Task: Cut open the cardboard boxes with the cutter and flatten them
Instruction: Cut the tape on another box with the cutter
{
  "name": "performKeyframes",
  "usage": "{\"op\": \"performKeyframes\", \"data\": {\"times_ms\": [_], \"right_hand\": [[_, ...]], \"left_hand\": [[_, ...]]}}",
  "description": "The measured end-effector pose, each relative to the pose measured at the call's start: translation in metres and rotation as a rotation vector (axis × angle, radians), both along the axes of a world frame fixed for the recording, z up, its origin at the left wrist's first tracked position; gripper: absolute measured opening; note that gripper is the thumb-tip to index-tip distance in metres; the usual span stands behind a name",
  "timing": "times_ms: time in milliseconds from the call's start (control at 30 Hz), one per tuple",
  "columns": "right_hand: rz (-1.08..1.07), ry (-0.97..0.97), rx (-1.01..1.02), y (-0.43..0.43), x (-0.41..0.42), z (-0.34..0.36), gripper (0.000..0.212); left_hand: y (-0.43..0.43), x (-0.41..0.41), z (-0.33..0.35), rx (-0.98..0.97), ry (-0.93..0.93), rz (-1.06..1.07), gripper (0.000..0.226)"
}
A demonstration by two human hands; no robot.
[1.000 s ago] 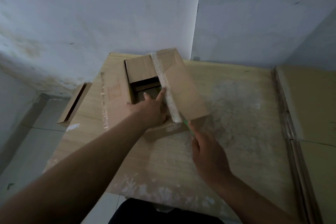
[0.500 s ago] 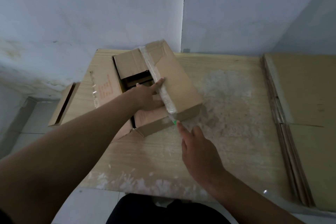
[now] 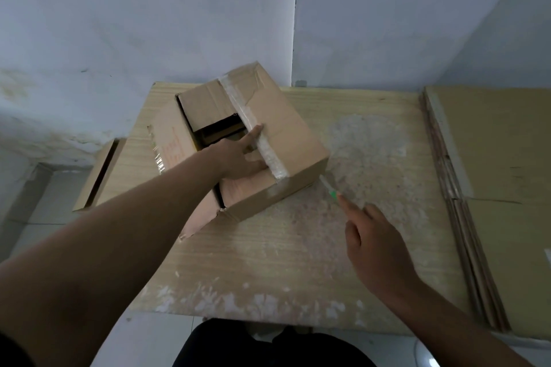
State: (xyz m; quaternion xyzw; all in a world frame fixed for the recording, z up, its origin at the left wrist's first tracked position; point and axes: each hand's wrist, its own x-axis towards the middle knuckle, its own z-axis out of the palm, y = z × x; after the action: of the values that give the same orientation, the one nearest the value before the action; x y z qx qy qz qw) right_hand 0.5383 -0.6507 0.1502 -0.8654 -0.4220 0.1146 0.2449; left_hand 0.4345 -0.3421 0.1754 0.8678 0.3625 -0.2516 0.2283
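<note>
Steadying a cardboard box (image 3: 289,134) at centre frame with the left hand (image 3: 238,159), laying it palm-down and unclenched on an inner flap beside the dark opening. Stretching one straight finger (image 3: 255,132) up along the strip of clear tape (image 3: 269,158) running down the box top, and tucking the other fingers against the flap, too hidden to tell how they are lying.

Grasping a green-handled cutter (image 3: 331,191) in the right hand (image 3: 377,250), lower right of centre. Extending the forefinger along the handle while curling the remaining fingers under the palm. Pointing the thin blade up and left toward the lower right corner of the box, just beside the cardboard. Blurring too much there to tell whether touching or apart.

Working at a pale wooden table (image 3: 268,265) filling the middle of the frame, with the box set askew on its upper half, one flap hanging open at the left side and faint red print showing on that flap. Keeping a stack of flattened cardboard (image 3: 492,158) along the right edge of the frame, and a second open box (image 3: 98,179) at middle left, beyond the table's left edge. Facing a corner of pale blue-grey wall (image 3: 149,9) across the upper frame, showing stains at the left. Wearing dark clothing (image 3: 268,345), showing at bottom centre.
</note>
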Motion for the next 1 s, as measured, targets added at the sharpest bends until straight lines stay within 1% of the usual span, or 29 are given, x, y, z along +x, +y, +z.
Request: {"op": "performKeyframes", "data": {"times_ms": [67, 133, 200, 233, 267, 300, 333, 367, 433, 467, 500, 533, 600, 633, 700, 767, 900, 1000], "right_hand": [[-0.028, 0.059, 0.086, 0.004, 0.002, 0.001, 0.050], [-0.085, 0.123, 0.163, 0.016, 0.002, 0.003, 0.047], [-0.095, 0.161, 0.190, 0.028, 0.001, 0.005, 0.046], [-0.079, 0.163, 0.184, 0.031, -0.001, 0.005, 0.046], [-0.054, 0.169, 0.172, 0.034, -0.003, 0.003, 0.046], [-0.031, 0.183, 0.153, 0.034, -0.004, 0.000, 0.046], [-0.014, 0.207, 0.135, 0.034, -0.005, -0.003, 0.047], [-0.003, 0.228, 0.119, 0.034, -0.004, -0.007, 0.047], [0.016, 0.241, 0.090, 0.033, -0.004, -0.012, 0.048], [0.021, 0.237, 0.075, 0.033, -0.003, -0.013, 0.048], [0.021, 0.228, 0.058, 0.032, -0.002, -0.014, 0.048], [0.019, 0.220, 0.047, 0.031, -0.001, -0.014, 0.048], [0.018, 0.199, 0.046, 0.026, -0.001, -0.013, 0.049], [0.024, 0.170, 0.050, 0.022, -0.002, -0.012, 0.049], [0.076, 0.065, 0.056, 0.014, -0.007, -0.009, 0.049], [0.146, -0.004, 0.038, 0.010, -0.014, -0.006, 0.051], [0.174, -0.035, -0.016, 0.018, -0.020, -0.001, 0.054], [0.195, -0.044, -0.052, 0.026, -0.023, 0.005, 0.052]], "left_hand": [[-0.001, 0.001, -0.003, -0.028, 0.025, 0.017, 0.096], [-0.007, 0.002, -0.004, 0.000, 0.017, 0.106, 0.098], [-0.020, 0.000, -0.006, 0.204, -0.060, 0.179, 0.102], [-0.028, -0.002, -0.006, 0.326, -0.116, 0.194, 0.099], [-0.037, -0.002, -0.005, 0.413, -0.186, 0.201, 0.088], [-0.042, -0.002, -0.008, 0.413, -0.249, 0.220, 0.072], [-0.047, -0.001, -0.008, 0.309, -0.291, 0.275, 0.057], [-0.051, 0.002, -0.007, 0.127, -0.324, 0.389, 0.046], [-0.057, 0.013, -0.002, -0.280, -0.395, 0.699, 0.040], [-0.059, 0.019, 0.002, -0.396, -0.411, 0.807, 0.041], [-0.057, 0.024, 0.004, -0.420, -0.397, 0.830, 0.045], [-0.055, 0.030, 0.006, -0.393, -0.378, 0.803, 0.046], [-0.050, 0.037, 0.009, -0.323, -0.304, 0.694, 0.040], [-0.047, 0.040, 0.009, -0.321, -0.247, 0.651, 0.039], [-0.046, 0.044, 0.008, -0.354, -0.133, 0.583, 0.037], [-0.047, 0.047, 0.008, -0.379, -0.077, 0.554, 0.037], [-0.048, 0.053, 0.011, -0.470, 0.043, 0.523, 0.038], [-0.045, 0.052, 0.011, -0.486, 0.064, 0.498, 0.038]]}}
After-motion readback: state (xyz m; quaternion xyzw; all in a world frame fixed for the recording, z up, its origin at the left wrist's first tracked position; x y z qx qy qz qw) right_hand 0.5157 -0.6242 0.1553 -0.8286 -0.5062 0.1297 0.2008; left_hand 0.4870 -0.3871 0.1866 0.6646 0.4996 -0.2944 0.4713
